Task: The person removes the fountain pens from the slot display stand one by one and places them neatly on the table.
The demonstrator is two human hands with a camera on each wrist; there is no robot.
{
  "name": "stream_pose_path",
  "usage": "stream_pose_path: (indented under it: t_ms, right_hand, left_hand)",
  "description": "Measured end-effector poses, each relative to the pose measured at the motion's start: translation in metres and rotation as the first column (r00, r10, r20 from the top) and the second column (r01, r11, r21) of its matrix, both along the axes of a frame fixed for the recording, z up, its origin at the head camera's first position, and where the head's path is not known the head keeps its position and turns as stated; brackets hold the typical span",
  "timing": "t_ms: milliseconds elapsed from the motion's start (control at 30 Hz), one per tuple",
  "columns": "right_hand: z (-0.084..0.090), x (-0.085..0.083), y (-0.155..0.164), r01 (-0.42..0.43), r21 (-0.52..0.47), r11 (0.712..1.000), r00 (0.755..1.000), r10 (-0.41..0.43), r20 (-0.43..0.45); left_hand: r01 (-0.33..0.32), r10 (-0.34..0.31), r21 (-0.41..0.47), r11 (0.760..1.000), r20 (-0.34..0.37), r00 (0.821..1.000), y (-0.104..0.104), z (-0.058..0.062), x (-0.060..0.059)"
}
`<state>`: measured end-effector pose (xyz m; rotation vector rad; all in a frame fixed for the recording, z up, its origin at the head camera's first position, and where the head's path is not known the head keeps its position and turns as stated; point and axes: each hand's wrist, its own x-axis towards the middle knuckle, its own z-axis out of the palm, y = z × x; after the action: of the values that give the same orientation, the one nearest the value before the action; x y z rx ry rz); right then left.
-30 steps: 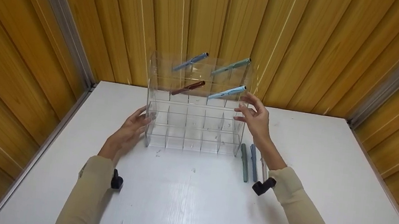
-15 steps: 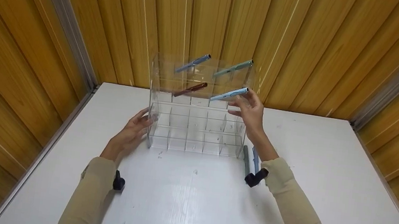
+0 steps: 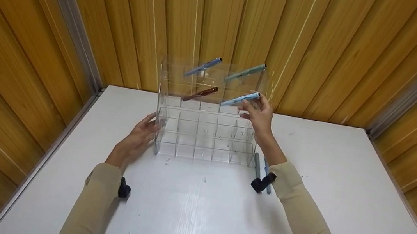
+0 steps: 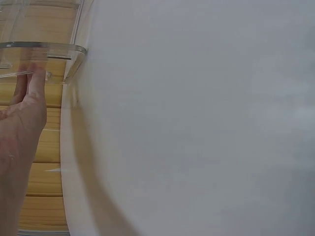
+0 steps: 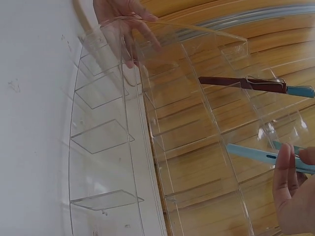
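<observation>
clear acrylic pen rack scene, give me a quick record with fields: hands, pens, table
rack: clear acrylic pen rack with rows of compartments, upright on the white table
left hand: left hand touches the rack's left side wall
right hand: right hand pinches the light blue pen in the second row
other pens in rack: blue pen, grey-green pen, dark red pen
on table: two loose pens beside the rack's right foot

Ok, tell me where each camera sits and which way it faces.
Head: above, looking forward and down at the clear rack on the white table; both hands and sleeves show.
Left wrist: low beside the left hand, looking along the table at the rack's corner.
Right wrist: beside the rack, looking across it; right hand pinches the light blue pen.
All three show the rack.
</observation>
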<state>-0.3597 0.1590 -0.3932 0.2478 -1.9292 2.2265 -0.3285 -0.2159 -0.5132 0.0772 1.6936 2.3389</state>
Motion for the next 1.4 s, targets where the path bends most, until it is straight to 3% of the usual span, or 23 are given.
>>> stream_pose_path:
  t_ms: [367, 733, 900, 1033, 1167, 1400]
  right_hand:
    - [0.004, 0.007, 0.005, 0.044, -0.017, 0.999, 0.998, -0.043, 0.036]
    - [0.009, 0.019, 0.018, 0.08, -0.114, 0.99, 0.992, -0.09, -0.085]
    - [0.012, 0.02, 0.023, 0.103, -0.22, 0.97, 0.979, -0.138, -0.149]
    - [0.013, 0.021, 0.026, 0.035, -0.308, 0.951, 0.979, -0.094, -0.179]
    - [0.01, 0.023, 0.027, -0.015, -0.335, 0.942, 0.984, -0.046, -0.172]
    - [0.004, 0.027, 0.031, -0.016, -0.328, 0.945, 0.99, -0.03, -0.137]
  left_hand:
    - [-0.009, 0.01, 0.03, 0.999, -0.005, 1.0, 0.003, -0.004, -0.002]
    - [-0.003, 0.002, 0.051, 0.999, 0.002, 1.0, 0.005, -0.002, -0.003]
    - [0.008, -0.007, 0.032, 0.999, -0.005, 1.0, 0.003, -0.002, -0.004]
    - [0.004, -0.004, 0.028, 1.0, 0.017, 1.0, 0.001, -0.002, -0.003]
    - [-0.002, 0.001, 0.03, 1.0, 0.028, 1.0, -0.001, -0.003, -0.002]
    - [0.015, -0.016, -0.037, 0.999, -0.042, 0.999, -0.003, -0.004, -0.003]
